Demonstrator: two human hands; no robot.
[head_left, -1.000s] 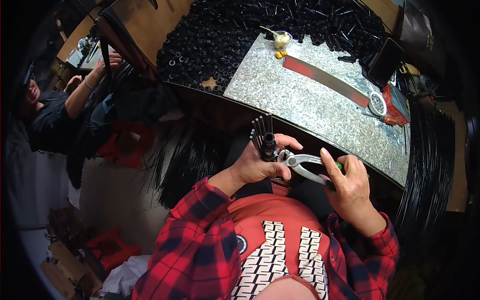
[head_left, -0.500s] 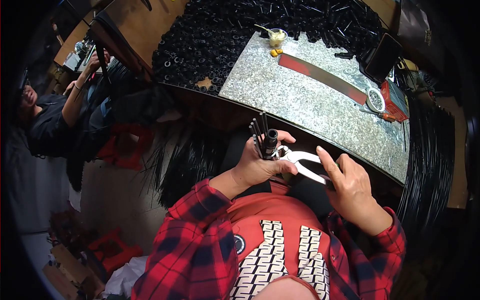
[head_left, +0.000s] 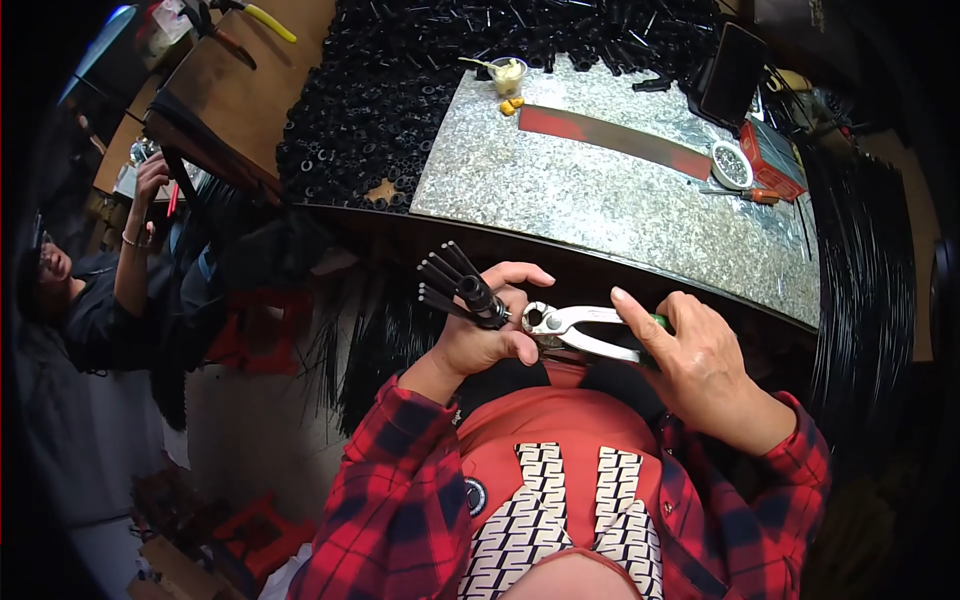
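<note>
My left hand [head_left: 470, 345] is closed around a black tubular fitting [head_left: 480, 296] with several thin black rods [head_left: 447, 272] fanning out beside it. Its thumb and index finger stretch out to the right. My right hand [head_left: 700, 345] grips the handles of silver pincers [head_left: 580, 322], which have some green on the grip; its index finger lies extended along the upper handle. The rounded jaws point left and sit just right of the fitting, close to the left thumb. Whether the jaws touch anything cannot be made out.
Ahead is a speckled board [head_left: 480, 190] with a long red-brown strip [head_left: 610, 142], a plastic cup [head_left: 508, 78], a white bowl [head_left: 731, 165] and a red box [head_left: 772, 160]. Black parts [head_left: 345, 140] are heaped behind. Long black rods [head_left: 860, 260] hang right. Another person [head_left: 110, 290] sits left.
The left hand has moved left with the fitting and tilted it, drawing it away from the pincers' jaws. The pincers have shifted slightly left and lie flatter. The whole view has shifted too.
</note>
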